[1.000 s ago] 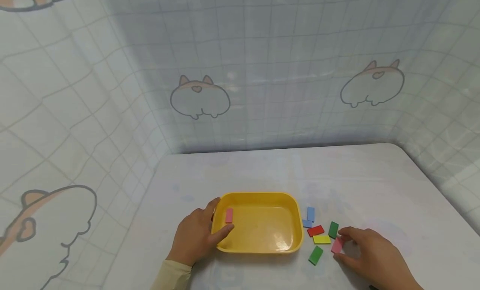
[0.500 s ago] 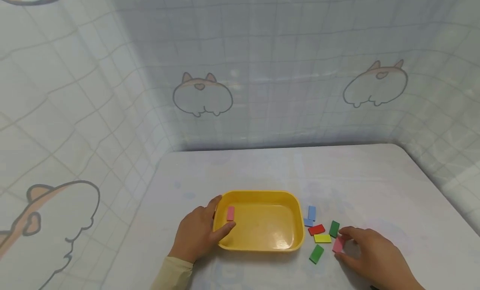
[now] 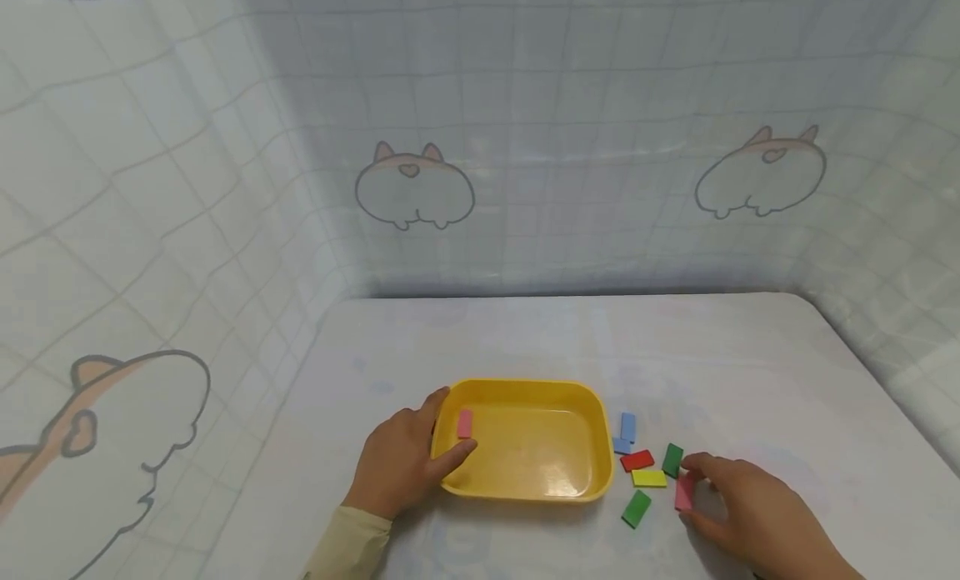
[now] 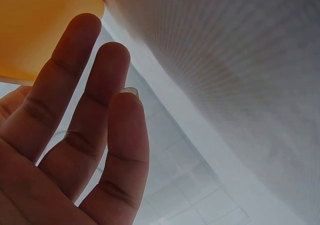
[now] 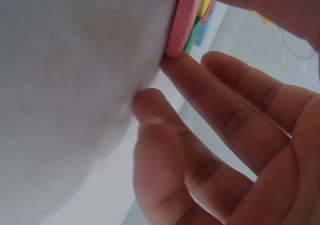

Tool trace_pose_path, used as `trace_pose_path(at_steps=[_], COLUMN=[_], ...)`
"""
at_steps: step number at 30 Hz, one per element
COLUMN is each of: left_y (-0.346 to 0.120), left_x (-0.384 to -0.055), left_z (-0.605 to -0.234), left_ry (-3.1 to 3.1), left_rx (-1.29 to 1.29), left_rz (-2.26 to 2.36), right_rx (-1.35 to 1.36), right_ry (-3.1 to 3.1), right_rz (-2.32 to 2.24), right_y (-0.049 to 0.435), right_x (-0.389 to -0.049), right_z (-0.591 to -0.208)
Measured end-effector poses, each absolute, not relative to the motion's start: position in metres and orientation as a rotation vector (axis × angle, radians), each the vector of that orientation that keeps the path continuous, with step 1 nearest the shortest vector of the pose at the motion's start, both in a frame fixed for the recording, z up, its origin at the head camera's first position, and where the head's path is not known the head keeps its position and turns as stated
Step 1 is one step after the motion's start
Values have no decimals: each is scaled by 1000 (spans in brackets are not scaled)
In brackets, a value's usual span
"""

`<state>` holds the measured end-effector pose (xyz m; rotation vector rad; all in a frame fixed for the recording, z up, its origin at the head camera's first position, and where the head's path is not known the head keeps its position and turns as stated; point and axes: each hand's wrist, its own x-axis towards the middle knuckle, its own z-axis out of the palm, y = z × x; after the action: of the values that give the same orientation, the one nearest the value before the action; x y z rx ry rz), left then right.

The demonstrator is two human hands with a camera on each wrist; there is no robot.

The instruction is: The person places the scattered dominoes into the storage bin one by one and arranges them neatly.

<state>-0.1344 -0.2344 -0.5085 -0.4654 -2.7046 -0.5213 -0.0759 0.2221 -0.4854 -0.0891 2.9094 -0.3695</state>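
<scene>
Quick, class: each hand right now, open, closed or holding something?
Left hand: holding the yellow tray at its edge.
Right hand: pinching a pink block.

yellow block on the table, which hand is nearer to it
The right hand: it is just to the right of the yellow block, pinching a pink block. The left hand is farther off, at the left end of the yellow tray.

White table (image 3: 555, 334) across lower frame, far right corner rounded. Pale grid-lined sheet (image 3: 577, 88) behind, continuing down both sides. Printed animal outlines: one left of upper centre (image 3: 415, 197), one upper right (image 3: 761, 184), larger one lower left (image 3: 150, 422).
</scene>
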Motion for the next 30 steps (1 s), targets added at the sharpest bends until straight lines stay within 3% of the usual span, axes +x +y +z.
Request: trace_pose_path(at_steps=[17,30], left_y=[-220,-218], left_x=[-139,-145], left_z=[-508,-504], left_ry=[-2699,-2705], left_rx=[-468,-502], left_rz=[-497,-479], right_rx=[-351,-651], right_ry=[2940,3082], right_rz=[-190,-139], right_y=[224,192], right_x=[-100,-123], right_z=[-443,-405])
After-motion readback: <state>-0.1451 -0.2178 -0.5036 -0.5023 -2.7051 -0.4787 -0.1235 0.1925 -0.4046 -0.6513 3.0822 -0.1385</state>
